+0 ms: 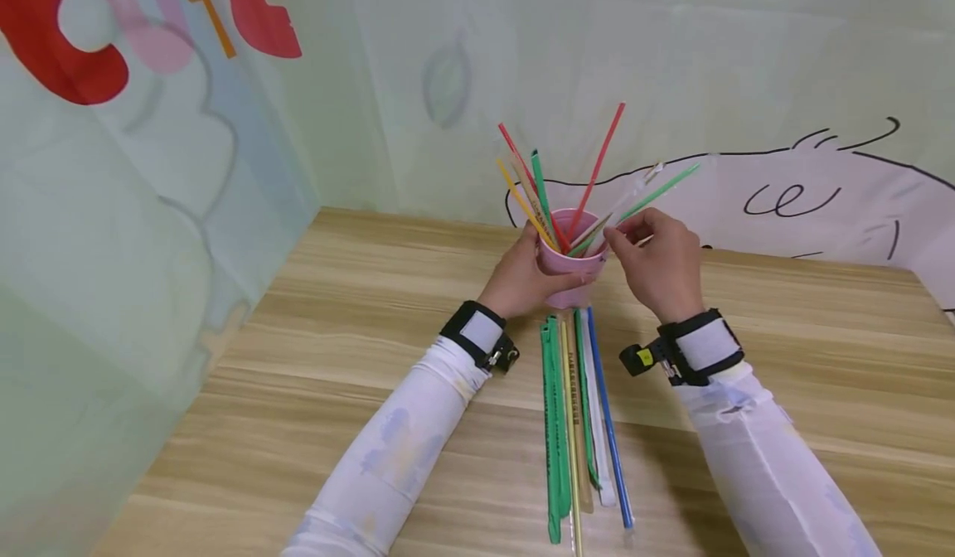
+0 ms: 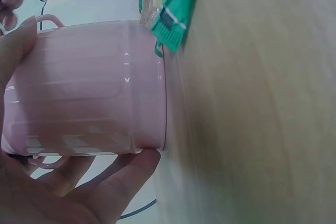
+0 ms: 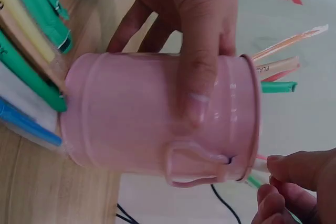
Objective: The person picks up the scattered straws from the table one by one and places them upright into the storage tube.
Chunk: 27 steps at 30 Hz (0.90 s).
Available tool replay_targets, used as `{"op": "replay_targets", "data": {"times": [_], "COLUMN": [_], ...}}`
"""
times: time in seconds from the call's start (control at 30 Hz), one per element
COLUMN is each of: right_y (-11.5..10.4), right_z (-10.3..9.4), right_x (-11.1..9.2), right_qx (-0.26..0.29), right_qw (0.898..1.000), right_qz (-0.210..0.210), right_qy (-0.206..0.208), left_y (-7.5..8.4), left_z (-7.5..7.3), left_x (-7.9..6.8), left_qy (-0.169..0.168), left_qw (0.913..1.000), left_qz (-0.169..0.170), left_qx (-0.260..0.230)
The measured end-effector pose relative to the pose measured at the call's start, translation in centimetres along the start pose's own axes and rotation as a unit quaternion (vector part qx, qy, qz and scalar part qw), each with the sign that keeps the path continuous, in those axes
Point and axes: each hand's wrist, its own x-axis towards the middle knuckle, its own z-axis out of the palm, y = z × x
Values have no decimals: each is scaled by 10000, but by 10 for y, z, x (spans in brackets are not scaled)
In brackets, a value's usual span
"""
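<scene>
A pink pail-like cup [image 3: 131, 108] with small looped handles stands upright on the table. My left hand [image 1: 518, 279] grips it around the side, thumb across the near wall. Several straws lean out of the cup, among them a red straw [image 1: 600, 155], a green-wrapped straw [image 1: 540, 180] and a yellow straw [image 1: 515, 188]. At the cup's right rim, my right hand [image 1: 660, 267] pinches a whitish straw [image 3: 260, 166] between thumb and fingers. A light green straw [image 1: 667, 186] slants up behind that hand. Fingers hide part of the pinched straw.
In front of the cup lies a row of straws on the wooden table [image 1: 351, 325]: green-wrapped straws [image 1: 552, 441], a yellow straw [image 1: 570, 424], a brown-wrapped one, a white one and a blue straw [image 1: 610, 424]. A printed cloth backdrop [image 1: 597, 43] rises behind the table.
</scene>
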Motion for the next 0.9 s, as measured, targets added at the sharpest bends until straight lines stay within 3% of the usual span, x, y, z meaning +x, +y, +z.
{"op": "replay_targets", "data": {"times": [0.3, 0.6, 0.9], "right_y": [9, 9, 10], "right_z": [-7, -3, 4], "right_x": [-6, -9, -5], "right_qx": [317, 1554, 2096], "right_qw": [9987, 9824, 9701], "right_qz": [374, 903, 1222], "right_qy": [129, 508, 61], "left_y": [2, 2, -1], "left_z": [0, 2, 1], "left_x": [-1, -2, 1], "left_qy": [-1, 5, 32], "left_qw": [9999, 10000, 9996], "left_qz": [14, -60, -211], "left_qx": [102, 75, 168]}}
